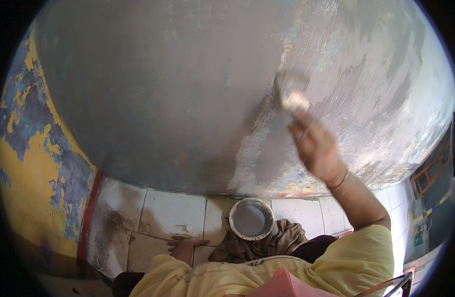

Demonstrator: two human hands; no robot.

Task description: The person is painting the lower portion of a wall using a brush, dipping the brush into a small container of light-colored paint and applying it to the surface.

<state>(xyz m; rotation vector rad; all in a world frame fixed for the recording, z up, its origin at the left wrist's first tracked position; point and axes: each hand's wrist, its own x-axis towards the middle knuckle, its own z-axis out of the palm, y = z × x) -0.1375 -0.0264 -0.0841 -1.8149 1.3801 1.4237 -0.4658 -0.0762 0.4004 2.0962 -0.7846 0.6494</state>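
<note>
My right hand grips the handle of a wide paintbrush, its bristles against the wall. Hand and brush are somewhat blurred. Grey coating with streaks covers much of the wall; patches to the right differ in shade. My left hand rests on the tiled floor, fingers spread, with nothing seen in it. Between my hands, close to the wall's foot, stands a round bucket of grey liquid. A crumpled brown cloth lies around its near side.
On the left, a side wall has peeling yellow, blue and grey paint and a red strip at its edge. Stained white tiles run along the wall's foot. A wooden frame is at the far right.
</note>
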